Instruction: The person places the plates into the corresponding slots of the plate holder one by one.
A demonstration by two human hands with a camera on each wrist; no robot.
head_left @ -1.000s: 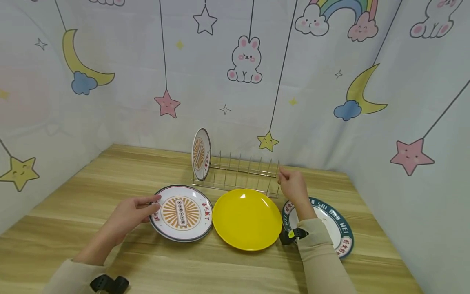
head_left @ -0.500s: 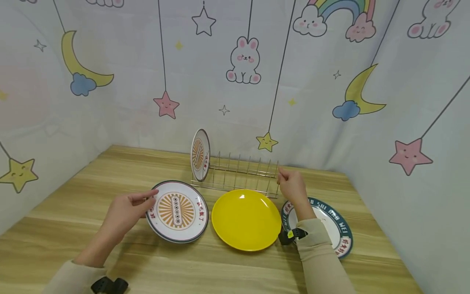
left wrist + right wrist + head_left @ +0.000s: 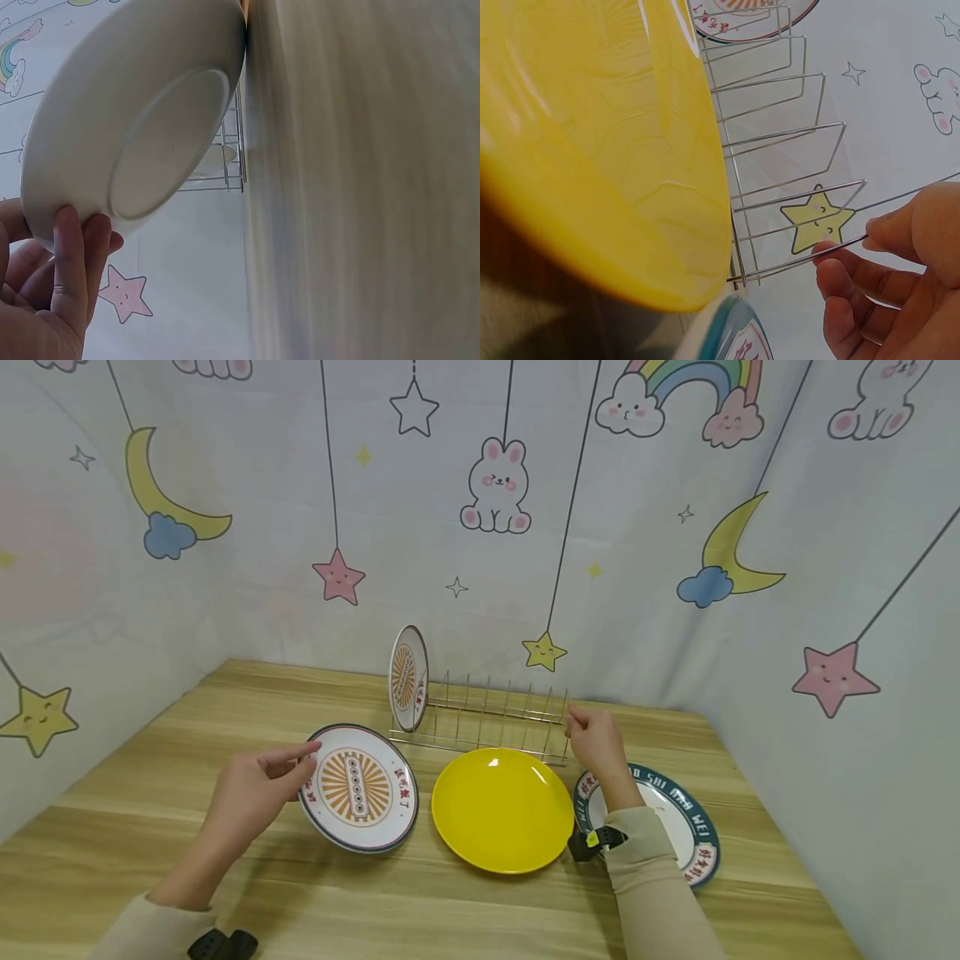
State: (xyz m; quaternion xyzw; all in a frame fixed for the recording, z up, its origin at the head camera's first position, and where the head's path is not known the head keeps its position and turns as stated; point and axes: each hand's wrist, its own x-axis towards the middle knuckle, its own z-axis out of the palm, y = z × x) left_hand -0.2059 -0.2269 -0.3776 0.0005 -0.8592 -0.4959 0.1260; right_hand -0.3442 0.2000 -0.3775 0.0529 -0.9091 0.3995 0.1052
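Note:
My left hand (image 3: 258, 789) pinches the left rim of a white plate (image 3: 358, 789) with an orange sunburst print; the plate is tilted, its left side raised off the table. The left wrist view shows fingers (image 3: 71, 262) under the plate's pale underside (image 3: 169, 142). My right hand (image 3: 597, 743) pinches the end wire of a metal dish rack (image 3: 487, 714) between thumb and fingers, also plain in the right wrist view. A matching sunburst plate (image 3: 408, 679) stands upright in the rack's leftmost part. A yellow plate (image 3: 502, 810) lies in front of the rack.
A white plate with a teal rim (image 3: 701, 827) lies at the right, partly hidden under my right forearm. The wooden table (image 3: 360, 910) meets a white cloth backdrop (image 3: 285, 527) behind the rack, printed with stars, moons and a rabbit.
The sunburst plate in my left hand has shifted a little left and tilted up from the table, leaving a gap beside the yellow plate. My right hand stays on the rack.

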